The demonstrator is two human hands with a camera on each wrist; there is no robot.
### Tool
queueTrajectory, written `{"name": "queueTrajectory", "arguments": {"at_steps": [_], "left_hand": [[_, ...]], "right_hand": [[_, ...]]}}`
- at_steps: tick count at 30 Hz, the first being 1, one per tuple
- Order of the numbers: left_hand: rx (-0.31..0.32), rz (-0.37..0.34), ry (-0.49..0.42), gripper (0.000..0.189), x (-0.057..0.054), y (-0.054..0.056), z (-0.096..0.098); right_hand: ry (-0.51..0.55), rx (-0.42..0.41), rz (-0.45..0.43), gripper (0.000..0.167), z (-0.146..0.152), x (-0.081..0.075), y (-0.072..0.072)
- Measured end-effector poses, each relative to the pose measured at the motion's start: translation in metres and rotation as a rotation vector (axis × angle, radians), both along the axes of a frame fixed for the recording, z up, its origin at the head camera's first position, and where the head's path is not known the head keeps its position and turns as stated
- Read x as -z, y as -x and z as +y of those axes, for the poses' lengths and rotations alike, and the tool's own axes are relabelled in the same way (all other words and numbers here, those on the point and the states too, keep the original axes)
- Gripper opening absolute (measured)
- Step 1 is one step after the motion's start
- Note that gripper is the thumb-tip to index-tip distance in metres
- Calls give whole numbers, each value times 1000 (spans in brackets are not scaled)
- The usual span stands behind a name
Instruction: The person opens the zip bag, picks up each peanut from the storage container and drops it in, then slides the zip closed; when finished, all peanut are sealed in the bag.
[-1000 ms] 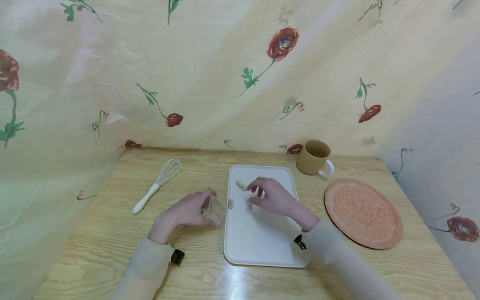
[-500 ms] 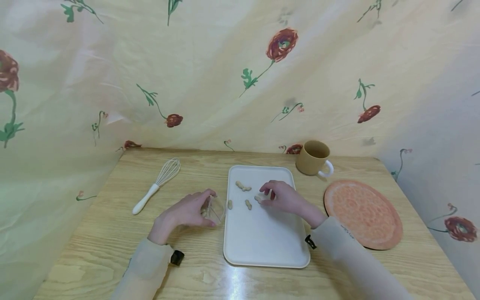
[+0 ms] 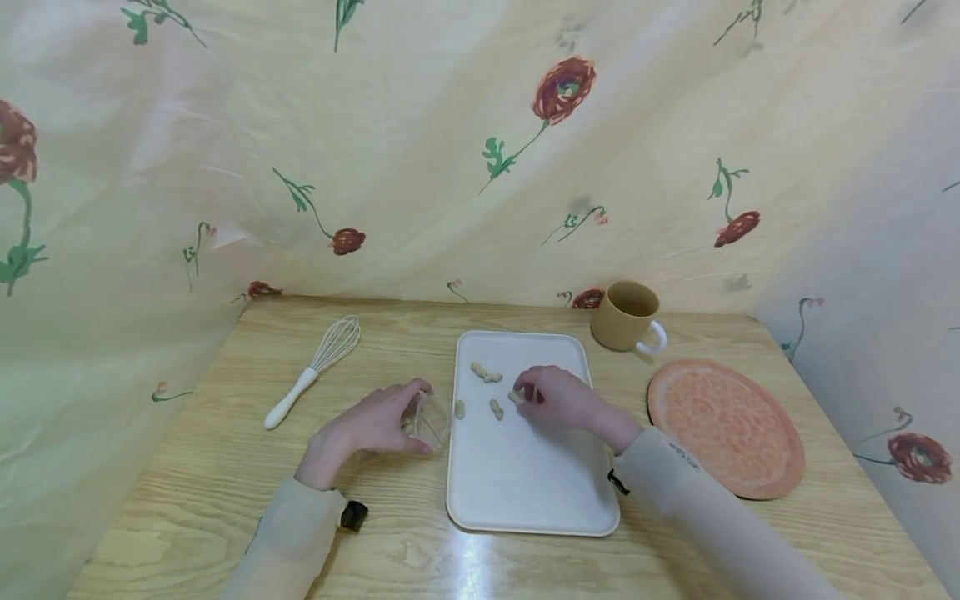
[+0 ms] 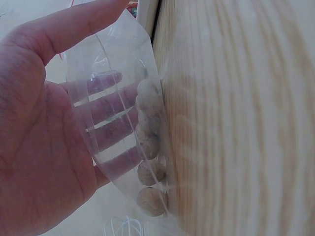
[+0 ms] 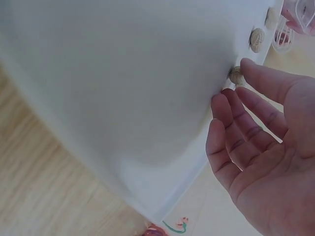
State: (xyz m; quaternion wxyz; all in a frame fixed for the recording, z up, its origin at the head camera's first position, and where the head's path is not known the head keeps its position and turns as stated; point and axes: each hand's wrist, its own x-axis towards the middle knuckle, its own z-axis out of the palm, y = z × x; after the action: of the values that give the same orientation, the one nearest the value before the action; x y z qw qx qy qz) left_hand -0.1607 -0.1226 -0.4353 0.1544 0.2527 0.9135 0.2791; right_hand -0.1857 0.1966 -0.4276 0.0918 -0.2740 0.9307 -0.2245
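Note:
My left hand (image 3: 378,419) curls around a clear plastic bag (image 3: 431,419) on the table, left of the white tray (image 3: 528,492). Several peanuts (image 4: 151,172) lie in the bag, along its lower side in the left wrist view; my fingers show through the film behind them. Over the tray, my right hand (image 3: 558,397) has its thumb and forefinger around a peanut (image 5: 236,75), its other fingers bent beside them. In the head view that peanut is partly hidden by the fingertips. Several more peanuts (image 3: 497,409) lie in the tray's left half.
A white whisk (image 3: 315,367) lies at the left. Behind the tray's right corner stands a tan mug (image 3: 624,321) with a white handle. A round orange-pink mat (image 3: 727,429) lies right of the tray. Flowered cloth (image 3: 420,167) hangs at the table's back edge.
My right hand has moved right from the peanut near the tray's middle left, which now lies uncovered, and its fingers have come together on another peanut. The left hand and bag stay put.

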Motion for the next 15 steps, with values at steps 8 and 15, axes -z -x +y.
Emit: {"name": "queueTrajectory", "arguments": {"at_steps": [8, 15], "left_hand": [[-12, -16, -4, 81, -1, 0, 0], [-7, -15, -5, 80, -1, 0, 0]], "right_hand": [[-38, 31, -32, 20, -3, 3, 1], [-9, 22, -27, 18, 0, 2, 0]]}}
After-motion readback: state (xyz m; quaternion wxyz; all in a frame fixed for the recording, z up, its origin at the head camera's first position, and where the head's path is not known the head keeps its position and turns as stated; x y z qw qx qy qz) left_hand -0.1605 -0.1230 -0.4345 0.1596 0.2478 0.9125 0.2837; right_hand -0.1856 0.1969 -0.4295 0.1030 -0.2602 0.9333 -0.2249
